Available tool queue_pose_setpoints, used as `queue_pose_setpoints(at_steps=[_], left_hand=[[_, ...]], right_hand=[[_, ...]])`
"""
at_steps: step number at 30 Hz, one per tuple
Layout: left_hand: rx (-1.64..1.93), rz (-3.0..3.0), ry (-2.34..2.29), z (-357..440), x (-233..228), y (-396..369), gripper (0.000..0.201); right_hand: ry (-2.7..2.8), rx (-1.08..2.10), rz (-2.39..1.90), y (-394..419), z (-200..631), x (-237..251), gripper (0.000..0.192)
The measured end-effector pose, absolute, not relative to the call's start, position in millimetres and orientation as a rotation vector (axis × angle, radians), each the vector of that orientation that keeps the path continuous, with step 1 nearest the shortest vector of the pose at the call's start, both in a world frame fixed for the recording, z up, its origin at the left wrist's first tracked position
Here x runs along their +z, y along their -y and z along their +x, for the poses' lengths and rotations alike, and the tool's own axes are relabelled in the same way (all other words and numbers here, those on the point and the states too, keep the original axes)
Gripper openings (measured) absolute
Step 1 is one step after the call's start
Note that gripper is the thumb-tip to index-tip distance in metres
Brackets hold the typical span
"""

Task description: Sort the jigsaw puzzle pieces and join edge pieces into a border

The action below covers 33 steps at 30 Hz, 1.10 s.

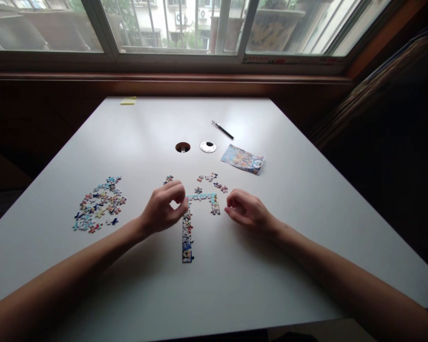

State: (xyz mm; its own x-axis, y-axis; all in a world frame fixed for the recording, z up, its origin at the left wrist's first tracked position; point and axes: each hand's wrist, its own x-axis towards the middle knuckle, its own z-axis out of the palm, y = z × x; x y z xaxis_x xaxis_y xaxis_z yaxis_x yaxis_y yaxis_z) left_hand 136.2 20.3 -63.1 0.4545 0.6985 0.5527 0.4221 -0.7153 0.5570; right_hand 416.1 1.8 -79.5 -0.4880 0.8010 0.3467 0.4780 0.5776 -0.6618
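A partly joined jigsaw puzzle (187,237) lies on the white table, with a long strip down its left side, a light-blue top row and a short part hanging at the right. My left hand (166,205) is at its upper left corner, thumb and forefinger pinched; whatever is between the tips is hidden. Beside the short right part, my right hand (248,209) rests with curled fingers, and nothing shows in it. Several loose puzzle pieces (211,177) lie just above the top row. Another piece (168,179) sits behind my left hand.
A heap of loose puzzle pieces (100,204) spreads on the left of the table (146,294). Farther back are a printed picture sheet (242,159), a black pen (223,129), a round hole (182,147), a silver ring cover (208,147) and a yellow sticky note (128,100).
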Motion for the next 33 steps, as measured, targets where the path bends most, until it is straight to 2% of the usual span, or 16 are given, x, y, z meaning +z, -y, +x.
queue_pose_setpoints(at_steps=[5, 14, 33], left_hand=[[1.144, 2.330, -1.155, 111.3, -74.2, -22.6, 0.037], [1.106, 2.262, -1.249, 115.4, -77.5, -23.9, 0.036], [1.132, 1.830, -1.390, 103.6, -79.1, -24.1, 0.038]], right_hand=[[2.073, 0.728, -1.101, -1.6, 416.3, -79.5, 0.019], [1.889, 0.874, -1.170, -4.2, 421.6, -82.2, 0.033], [1.471, 1.296, -1.067, -4.3, 428.8, -84.7, 0.043]])
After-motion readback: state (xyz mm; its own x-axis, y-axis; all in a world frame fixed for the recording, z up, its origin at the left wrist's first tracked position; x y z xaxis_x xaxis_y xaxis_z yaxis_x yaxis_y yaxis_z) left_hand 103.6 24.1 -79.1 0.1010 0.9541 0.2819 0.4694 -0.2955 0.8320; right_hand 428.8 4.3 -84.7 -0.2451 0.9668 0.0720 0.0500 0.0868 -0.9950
